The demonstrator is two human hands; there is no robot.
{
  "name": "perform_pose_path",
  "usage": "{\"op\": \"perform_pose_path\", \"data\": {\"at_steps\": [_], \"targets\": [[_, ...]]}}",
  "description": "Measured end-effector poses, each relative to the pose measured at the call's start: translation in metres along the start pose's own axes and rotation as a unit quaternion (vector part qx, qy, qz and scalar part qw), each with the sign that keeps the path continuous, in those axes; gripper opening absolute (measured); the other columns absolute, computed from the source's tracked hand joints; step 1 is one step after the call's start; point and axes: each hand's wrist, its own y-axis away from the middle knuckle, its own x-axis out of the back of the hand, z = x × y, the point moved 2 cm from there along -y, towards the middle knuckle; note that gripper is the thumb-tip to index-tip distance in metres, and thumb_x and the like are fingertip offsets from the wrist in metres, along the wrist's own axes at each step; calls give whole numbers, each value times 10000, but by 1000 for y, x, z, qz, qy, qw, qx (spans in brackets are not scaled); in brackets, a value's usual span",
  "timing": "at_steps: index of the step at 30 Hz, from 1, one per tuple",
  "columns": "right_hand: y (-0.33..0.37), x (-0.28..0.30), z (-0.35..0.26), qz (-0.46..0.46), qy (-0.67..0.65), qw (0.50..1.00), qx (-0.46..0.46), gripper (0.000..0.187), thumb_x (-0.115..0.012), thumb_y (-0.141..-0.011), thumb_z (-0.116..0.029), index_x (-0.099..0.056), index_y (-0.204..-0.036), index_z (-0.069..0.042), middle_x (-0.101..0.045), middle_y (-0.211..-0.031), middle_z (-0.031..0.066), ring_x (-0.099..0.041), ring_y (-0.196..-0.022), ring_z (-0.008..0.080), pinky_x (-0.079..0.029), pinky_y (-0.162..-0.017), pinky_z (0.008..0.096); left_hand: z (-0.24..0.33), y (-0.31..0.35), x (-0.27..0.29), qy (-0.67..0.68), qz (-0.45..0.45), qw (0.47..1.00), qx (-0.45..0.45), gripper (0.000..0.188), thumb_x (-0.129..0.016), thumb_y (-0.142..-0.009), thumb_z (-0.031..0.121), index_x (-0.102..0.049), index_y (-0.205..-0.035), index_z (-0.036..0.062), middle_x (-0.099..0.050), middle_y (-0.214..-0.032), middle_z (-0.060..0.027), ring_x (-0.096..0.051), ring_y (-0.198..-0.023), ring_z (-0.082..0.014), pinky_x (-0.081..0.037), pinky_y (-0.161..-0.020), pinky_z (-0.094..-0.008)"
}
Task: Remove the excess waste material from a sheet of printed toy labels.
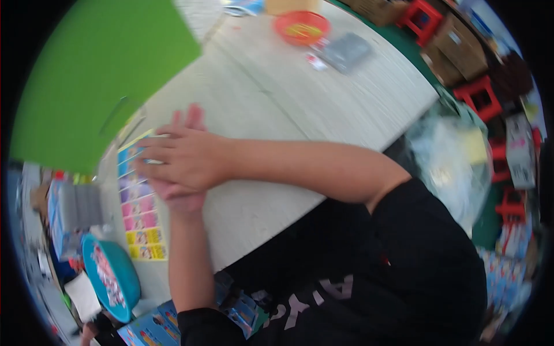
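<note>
Both my hands meet at the left part of the pale table [259,213]. My right hand [193,155] lies across my left hand [184,200], its fingers stretched out toward the left and somewhat apart. Beneath it, the left hand shows its wrist side and a few straight fingertips; its palm is covered. Motion blurs both hands, and I see no object between them. Partly under the fingers lies a sheet of coloured stickers [138,222], in rows of blue, purple, pink and yellow.
A large green board [98,86] covers the far left. Toward the back are a red-orange bowl [283,29] with yellow bits and a grey packet [348,52]. A teal basin [130,288] with small pink-white pieces stands near left. Right, beyond the table, are a clear plastic bag [444,167] and red stools [480,98].
</note>
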Motion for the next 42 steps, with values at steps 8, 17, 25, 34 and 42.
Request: {"op": "perform_pose_path", "data": {"at_steps": [8, 17, 25, 34, 42], "targets": [[24, 14, 5, 36, 164, 985, -35, 375, -708, -831, -418, -722, -1097, -155, -684, -1107, 58, -618, -1118, 263, -420, -1017, 472, -13, 9, -16, -112, 62, 992, 11, 973, -320, -1008, 701, -127, -1622, -29, -172, -1696, -213, -183, -1569, -337, -170, -1284, -456], [79, 73, -51, -73, 125, 953, -266, 238, -719, -828, -211, -679, -994, -45, -653, -1050, 132, -641, -1016, 304, -529, -855, 431, -22, 8, 0, -32, -157, 980, 119, 1070, -448, -960, 728, -116, -1615, -50, -254, -1634, -289, -243, -1545, -375, -211, -1269, -458], [193, 247, -127, -24, 281, 841, -462, 374, -730, -881, -179, -642, -1217, -42, -625, -1160, 166, -631, -1090, 352, -533, -943, 428, -32, 9, 9, -252, -269, 912, 180, 994, -326, -995, 753, -296, -1554, -67, -566, -1364, -231, -547, -1278, -315, -340, -1171, -404], [472, 541, -275, 219, 572, 469, -636, 430, -792, -863, -273, -701, -1191, -10, -751, -1068, 174, -722, -1013, 239, -539, -913, 358, -32, 9, 5, -370, -266, 879, 143, 793, -312, -1065, 630, -449, -1464, -42, -627, -1206, -134, -587, -1081, -214, -412, -1069, -372], [652, 539, -363, 468, 282, 310, -778, 374, -722, -945, -360, -713, -1152, -48, -672, -924, 19, -593, -793, 101, -440, -677, 251, -31, 22, 19, -572, -218, 787, 74, 415, -406, -1098, 279, -578, -1343, -8, -621, -1068, -72, -544, -926, -146, -433, -975, -300]]}}
